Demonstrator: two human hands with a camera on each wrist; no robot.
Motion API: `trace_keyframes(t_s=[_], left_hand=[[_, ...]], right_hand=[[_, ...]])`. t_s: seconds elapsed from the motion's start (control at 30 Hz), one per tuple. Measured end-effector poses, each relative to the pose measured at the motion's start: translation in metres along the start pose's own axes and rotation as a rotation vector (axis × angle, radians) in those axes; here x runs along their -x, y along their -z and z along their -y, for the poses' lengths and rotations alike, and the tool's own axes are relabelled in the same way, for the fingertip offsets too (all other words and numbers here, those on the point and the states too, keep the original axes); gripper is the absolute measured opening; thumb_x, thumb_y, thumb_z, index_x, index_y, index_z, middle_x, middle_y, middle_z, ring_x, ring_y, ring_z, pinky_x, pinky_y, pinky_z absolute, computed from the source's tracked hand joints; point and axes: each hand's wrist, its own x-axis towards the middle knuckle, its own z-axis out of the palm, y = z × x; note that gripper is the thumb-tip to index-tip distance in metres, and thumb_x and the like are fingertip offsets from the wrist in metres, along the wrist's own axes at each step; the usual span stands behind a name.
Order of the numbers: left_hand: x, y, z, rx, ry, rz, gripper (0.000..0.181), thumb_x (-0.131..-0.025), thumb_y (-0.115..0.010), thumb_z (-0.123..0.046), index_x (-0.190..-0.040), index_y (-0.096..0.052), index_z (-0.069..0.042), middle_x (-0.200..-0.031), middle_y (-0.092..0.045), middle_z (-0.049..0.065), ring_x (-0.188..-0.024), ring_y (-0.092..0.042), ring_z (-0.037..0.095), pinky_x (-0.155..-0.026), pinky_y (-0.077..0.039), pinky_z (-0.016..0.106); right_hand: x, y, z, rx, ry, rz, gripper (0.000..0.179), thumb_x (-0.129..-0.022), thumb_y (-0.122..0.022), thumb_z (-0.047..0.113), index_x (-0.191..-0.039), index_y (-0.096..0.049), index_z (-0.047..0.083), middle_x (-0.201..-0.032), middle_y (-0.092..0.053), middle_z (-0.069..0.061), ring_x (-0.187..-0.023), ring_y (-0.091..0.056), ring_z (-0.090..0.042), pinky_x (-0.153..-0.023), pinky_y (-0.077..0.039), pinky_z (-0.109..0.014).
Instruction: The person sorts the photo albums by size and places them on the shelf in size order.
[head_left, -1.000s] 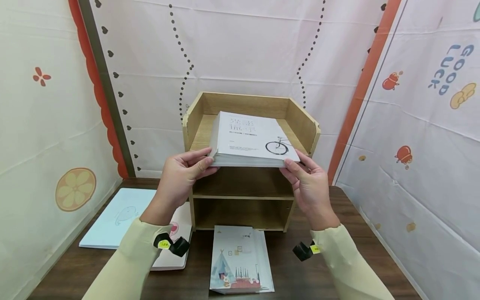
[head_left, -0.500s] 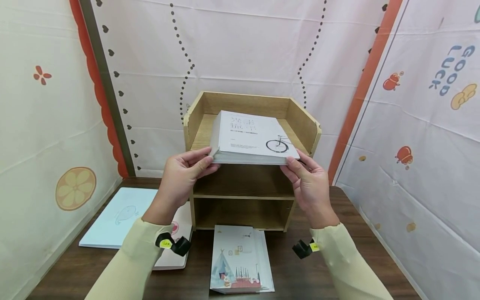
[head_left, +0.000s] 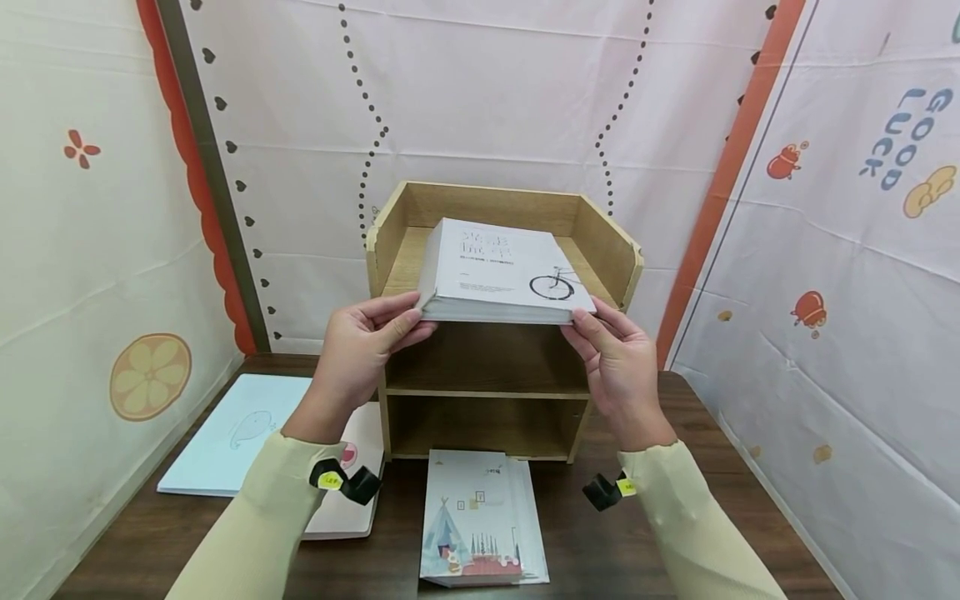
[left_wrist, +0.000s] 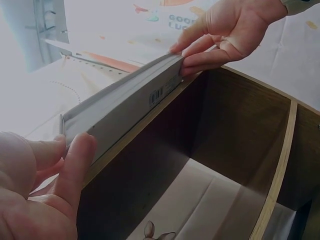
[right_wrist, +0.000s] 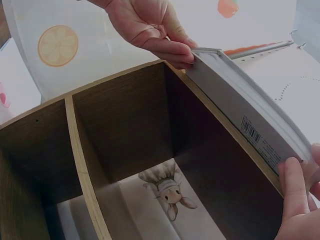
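Note:
Both hands hold a thick white book (head_left: 502,271) with a bicycle drawing on its cover. It lies above the top level of a wooden shelf (head_left: 487,393), its near edge at the shelf's front. My left hand (head_left: 363,354) pinches the near left corner, thumb on top. On the near right corner, my right hand (head_left: 618,367) does likewise. In the left wrist view, the book (left_wrist: 125,105) shows a barcode on its side, close along the top board's front edge. The right wrist view has the same book (right_wrist: 235,110) between both hands; its far side is hidden there.
Below the top level, the shelf has two compartments. A pale surface with a rabbit picture (right_wrist: 172,192) shows inside one. In front lie stacked booklets with a tent picture (head_left: 472,521). A light blue book (head_left: 225,442) and a pink-marked white book (head_left: 348,500) lie left.
The white book has slid slightly farther back over the top of the shelf, with both hands still at its near corners. The other books have stayed in place.

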Motion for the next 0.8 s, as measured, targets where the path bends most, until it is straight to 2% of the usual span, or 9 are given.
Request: trace_keyframes(t_s=[0.27, 0.53, 0.8], left_hand=[[-0.002, -0.001, 0.000, -0.002, 0.000, -0.020, 0.045, -0.094, -0.072, -0.005, -0.135, -0.061, 0.008, -0.121, -0.069, 0.011, -0.090, -0.078, 0.017, -0.087, -0.061, 0.032], [-0.004, -0.001, 0.000, -0.025, -0.006, -0.026, 0.043, -0.095, -0.070, -0.003, -0.135, -0.061, 0.009, -0.120, -0.068, 0.012, -0.090, -0.078, 0.016, -0.088, -0.061, 0.031], [-0.008, -0.002, 0.000, -0.083, -0.031, -0.080, 0.038, -0.094, -0.073, -0.006, -0.127, -0.066, 0.010, -0.113, -0.071, 0.011, -0.086, -0.078, 0.015, -0.085, -0.062, 0.031]], right_hand=[[-0.005, -0.001, -0.002, -0.013, 0.025, -0.013, 0.042, -0.083, -0.081, 0.000, -0.124, -0.072, -0.002, -0.122, -0.063, -0.015, -0.095, -0.076, -0.020, -0.089, -0.062, -0.033], [-0.010, -0.001, -0.005, -0.058, 0.043, -0.018, 0.016, -0.082, -0.082, -0.002, -0.098, -0.078, 0.000, -0.103, -0.068, -0.014, -0.085, -0.077, -0.020, -0.085, -0.063, -0.034], [-0.012, -0.002, -0.004, -0.055, 0.026, -0.036, 0.023, -0.078, -0.086, 0.002, -0.100, -0.079, -0.002, -0.102, -0.071, -0.014, -0.086, -0.078, -0.022, -0.085, -0.062, -0.035]])
